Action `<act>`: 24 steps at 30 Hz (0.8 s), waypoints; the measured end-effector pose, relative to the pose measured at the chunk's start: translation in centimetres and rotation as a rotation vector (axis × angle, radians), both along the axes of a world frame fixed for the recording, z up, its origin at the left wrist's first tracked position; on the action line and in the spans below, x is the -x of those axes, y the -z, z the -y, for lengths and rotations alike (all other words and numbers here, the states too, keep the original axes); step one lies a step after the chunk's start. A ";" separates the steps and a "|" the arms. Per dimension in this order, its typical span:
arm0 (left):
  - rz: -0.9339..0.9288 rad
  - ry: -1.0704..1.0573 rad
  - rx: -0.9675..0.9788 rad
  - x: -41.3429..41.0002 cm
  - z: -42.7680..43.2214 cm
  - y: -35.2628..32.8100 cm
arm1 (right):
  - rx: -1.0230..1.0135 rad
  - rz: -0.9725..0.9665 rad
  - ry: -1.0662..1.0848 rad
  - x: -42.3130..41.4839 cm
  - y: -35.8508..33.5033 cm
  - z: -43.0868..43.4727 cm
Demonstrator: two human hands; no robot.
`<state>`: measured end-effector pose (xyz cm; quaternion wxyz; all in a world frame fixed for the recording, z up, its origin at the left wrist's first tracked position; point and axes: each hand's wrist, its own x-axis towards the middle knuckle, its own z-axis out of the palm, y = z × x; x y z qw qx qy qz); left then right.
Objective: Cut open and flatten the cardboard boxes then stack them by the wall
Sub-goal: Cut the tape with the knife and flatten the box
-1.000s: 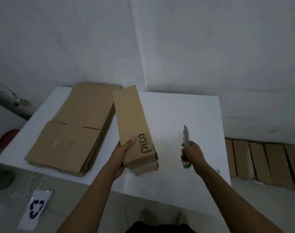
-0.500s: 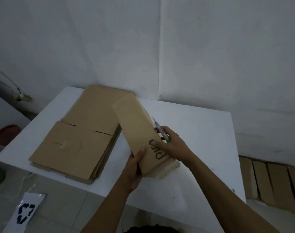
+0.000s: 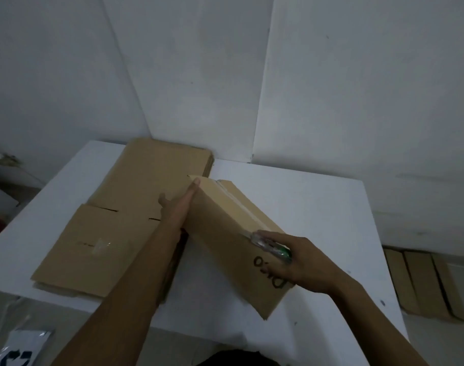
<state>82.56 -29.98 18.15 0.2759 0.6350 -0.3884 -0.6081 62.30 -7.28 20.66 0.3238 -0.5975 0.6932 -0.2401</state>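
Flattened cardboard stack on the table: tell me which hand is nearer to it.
Left. The left hand lies straight-fingered against the box, over the flattened stack. The right hand grips the knife on the far side of the box, away from that stack.

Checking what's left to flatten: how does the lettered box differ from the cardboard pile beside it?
The lettered box is closed and full-bodied; the cardboard pile lies flat. The box bears black handwriting; the pile's top sheet shows only a tape scrap. Both are brown cardboard.
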 end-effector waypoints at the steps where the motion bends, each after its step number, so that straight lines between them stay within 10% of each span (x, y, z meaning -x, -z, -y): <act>1: 0.066 0.021 -0.012 0.3 0.6 0.2 | -0.010 -0.021 0.012 0.0 -0.1 0.0; 12: -0.072 0.120 -0.221 1.5 -9.7 9.1 | -0.162 0.016 0.419 3.2 5.4 -3.9; 17: 0.189 0.270 0.173 1.3 -9.4 9.2 | -0.212 0.059 0.459 2.7 7.8 -5.1; 24: 0.538 1.025 0.594 4.3 -7.7 8.0 | -0.223 0.035 0.465 3.8 6.7 -3.0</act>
